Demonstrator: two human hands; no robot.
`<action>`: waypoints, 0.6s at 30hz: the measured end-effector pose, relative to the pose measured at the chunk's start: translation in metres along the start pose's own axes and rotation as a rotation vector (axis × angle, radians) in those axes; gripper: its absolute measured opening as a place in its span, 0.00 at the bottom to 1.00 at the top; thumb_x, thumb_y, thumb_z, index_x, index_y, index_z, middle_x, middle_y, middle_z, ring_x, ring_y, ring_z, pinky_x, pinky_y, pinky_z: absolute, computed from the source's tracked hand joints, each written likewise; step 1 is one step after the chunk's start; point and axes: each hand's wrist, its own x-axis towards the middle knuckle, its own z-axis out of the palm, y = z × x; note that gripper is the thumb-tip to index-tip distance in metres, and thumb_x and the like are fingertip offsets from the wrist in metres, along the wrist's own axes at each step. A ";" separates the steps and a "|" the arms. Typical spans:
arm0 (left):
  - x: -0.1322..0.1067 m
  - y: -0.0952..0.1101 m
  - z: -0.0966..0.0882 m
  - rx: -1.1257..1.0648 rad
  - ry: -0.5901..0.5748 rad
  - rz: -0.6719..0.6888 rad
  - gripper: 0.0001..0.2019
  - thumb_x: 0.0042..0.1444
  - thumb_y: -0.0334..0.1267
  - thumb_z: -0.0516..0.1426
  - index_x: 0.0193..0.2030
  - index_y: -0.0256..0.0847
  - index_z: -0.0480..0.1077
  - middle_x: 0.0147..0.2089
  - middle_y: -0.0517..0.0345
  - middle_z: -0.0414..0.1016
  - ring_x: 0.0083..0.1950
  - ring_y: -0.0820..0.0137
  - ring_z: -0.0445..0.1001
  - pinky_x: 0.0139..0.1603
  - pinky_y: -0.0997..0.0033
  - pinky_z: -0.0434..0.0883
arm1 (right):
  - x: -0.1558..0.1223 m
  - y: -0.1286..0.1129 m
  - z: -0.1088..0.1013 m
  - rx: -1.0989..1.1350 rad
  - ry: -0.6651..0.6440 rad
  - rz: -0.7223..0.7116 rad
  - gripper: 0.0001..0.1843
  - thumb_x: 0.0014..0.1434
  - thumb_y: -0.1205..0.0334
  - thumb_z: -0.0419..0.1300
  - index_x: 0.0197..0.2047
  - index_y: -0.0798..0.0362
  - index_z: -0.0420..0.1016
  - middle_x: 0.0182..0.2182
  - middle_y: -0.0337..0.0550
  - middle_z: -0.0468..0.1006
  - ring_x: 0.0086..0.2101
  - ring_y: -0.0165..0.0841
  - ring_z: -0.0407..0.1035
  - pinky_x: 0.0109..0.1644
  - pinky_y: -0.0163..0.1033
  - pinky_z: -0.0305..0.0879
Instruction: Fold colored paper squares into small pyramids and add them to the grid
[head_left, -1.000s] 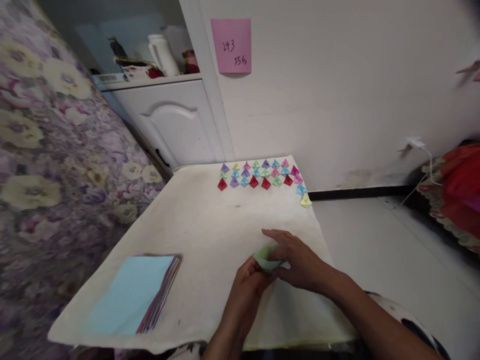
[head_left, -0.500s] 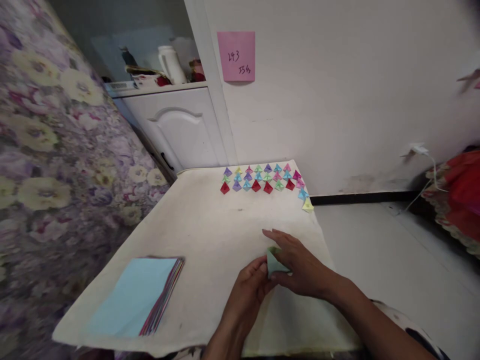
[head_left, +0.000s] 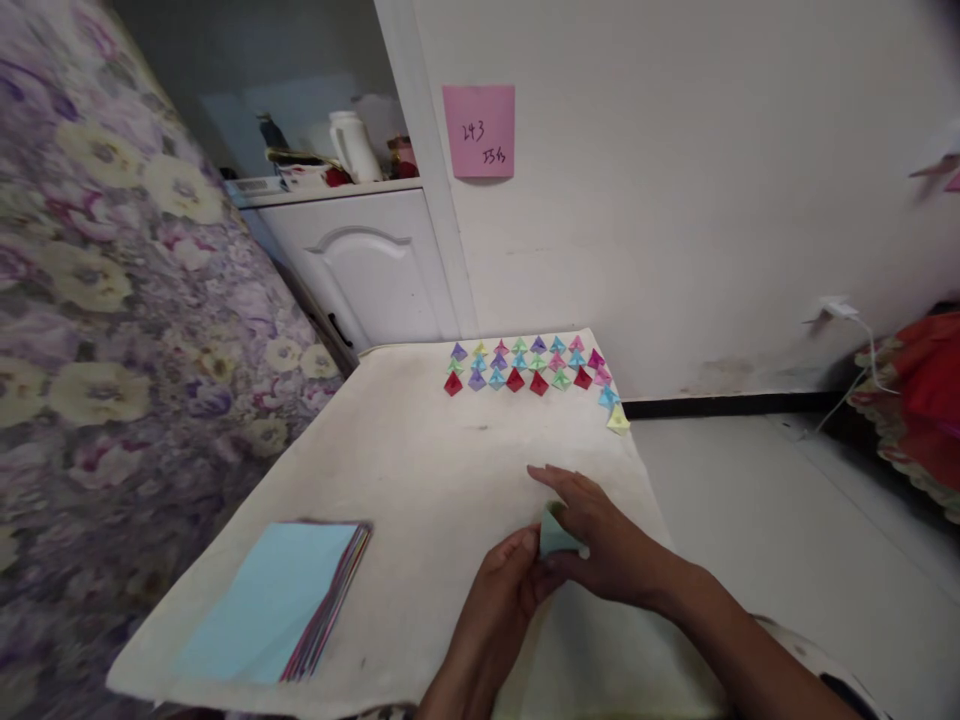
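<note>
A small piece of folded green paper [head_left: 559, 537] is held between my two hands above the near right part of the table. My left hand [head_left: 514, 575] pinches its left corner with thumb and fingers. From the right, my right hand [head_left: 592, 530] grips it with the thumb below and the index finger behind, the other fingers stretched forward. Part of the paper is hidden by the right hand. Beyond my hands, rows of small folded paper pieces [head_left: 538, 384] in red, blue, green, purple, pink and yellow lie along the table's far right edge.
A stack of coloured paper [head_left: 274, 600], light blue on top, lies at the table's near left. The cream-covered table [head_left: 405, 450] meets a wall with a pink note [head_left: 480, 130]. A floral curtain [head_left: 150, 400] hangs left, beside a white cabinet [head_left: 367, 270].
The view has tilted slightly, so everything sits a little lower. Both hands stay on the green paper, whose upper edge now stands more open; the hands have barely shifted.
</note>
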 end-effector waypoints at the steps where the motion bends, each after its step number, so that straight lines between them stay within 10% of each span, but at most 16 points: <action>1: 0.000 0.000 -0.001 -0.016 0.000 0.006 0.15 0.54 0.43 0.58 0.42 0.33 0.75 0.43 0.43 0.76 0.38 0.66 0.74 0.43 0.67 0.68 | 0.000 -0.001 0.000 -0.008 -0.003 -0.008 0.04 0.50 0.68 0.59 0.32 0.53 0.73 0.64 0.43 0.51 0.63 0.42 0.44 0.64 0.55 0.44; 18: 0.004 -0.002 -0.005 -0.113 -0.021 0.143 0.11 0.55 0.34 0.58 0.43 0.33 0.75 0.41 0.47 0.78 0.43 0.67 0.74 0.48 0.71 0.67 | 0.003 -0.012 0.002 -0.040 0.168 -0.078 0.07 0.54 0.69 0.56 0.36 0.49 0.73 0.67 0.39 0.39 0.64 0.46 0.34 0.62 0.62 0.40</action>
